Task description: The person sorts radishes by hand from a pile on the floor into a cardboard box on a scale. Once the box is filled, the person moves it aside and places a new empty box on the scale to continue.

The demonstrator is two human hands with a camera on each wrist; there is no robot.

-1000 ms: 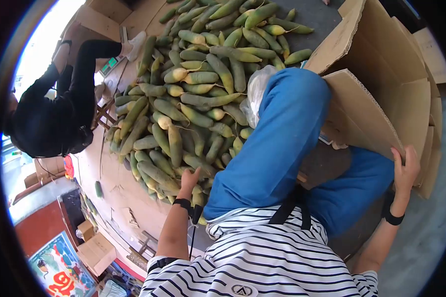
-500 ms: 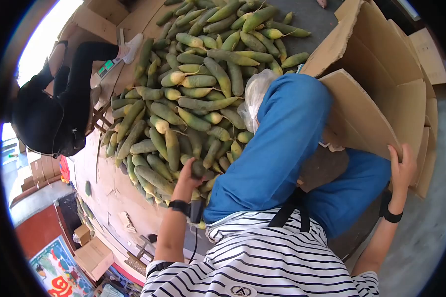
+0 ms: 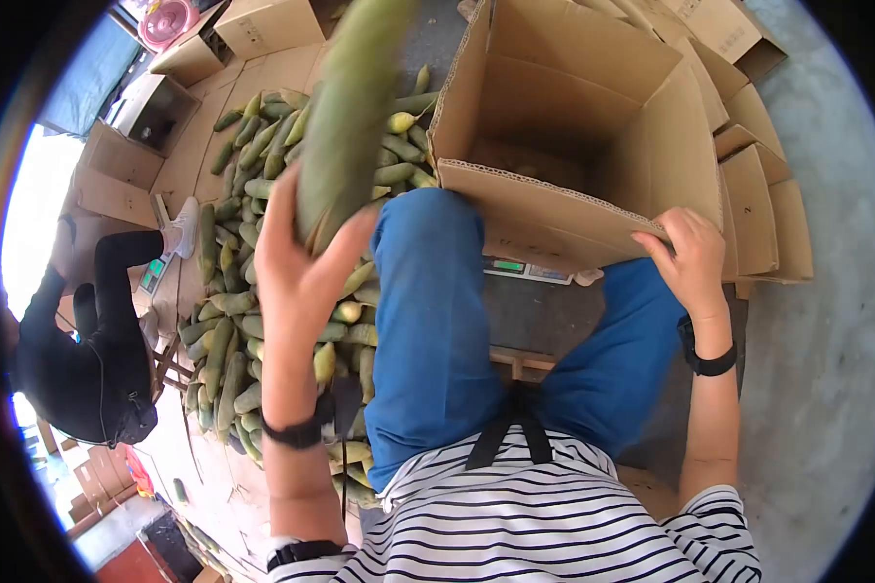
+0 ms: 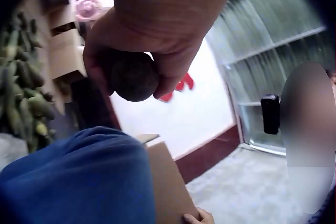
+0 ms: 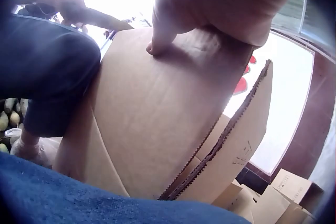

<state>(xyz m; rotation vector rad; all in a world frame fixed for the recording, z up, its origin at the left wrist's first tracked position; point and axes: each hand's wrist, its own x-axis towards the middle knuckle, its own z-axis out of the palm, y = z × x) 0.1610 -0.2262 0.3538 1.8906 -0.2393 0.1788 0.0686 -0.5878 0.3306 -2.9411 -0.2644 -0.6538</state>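
Observation:
My left hand (image 3: 297, 282) holds a long green radish (image 3: 345, 117) between thumb and fingers, raised above the left knee and the radish pile (image 3: 228, 321). In the left wrist view the radish's dark rounded end (image 4: 135, 77) shows in the grip of the hand (image 4: 157, 35). My right hand (image 3: 692, 255) pinches the near flap of an open cardboard box (image 3: 554, 209), thumb on one side and fingers on the other. From the right wrist view, the hand (image 5: 215, 8) lies over the flap's edge (image 5: 157, 92). The box's visible inside is shadowed at the bottom.
A person in black (image 3: 83, 374) sits at the left near a scale with a green display (image 3: 154, 275). Another scale (image 3: 525, 269) lies below the box flap. More cardboard boxes (image 3: 753, 209) stand at the right, and others (image 3: 267, 27) at the back left.
My left hand has lifted a radish from the pile, up and forward. The right hand still grips the flap. The head view has turned toward the box, which now appears more central.

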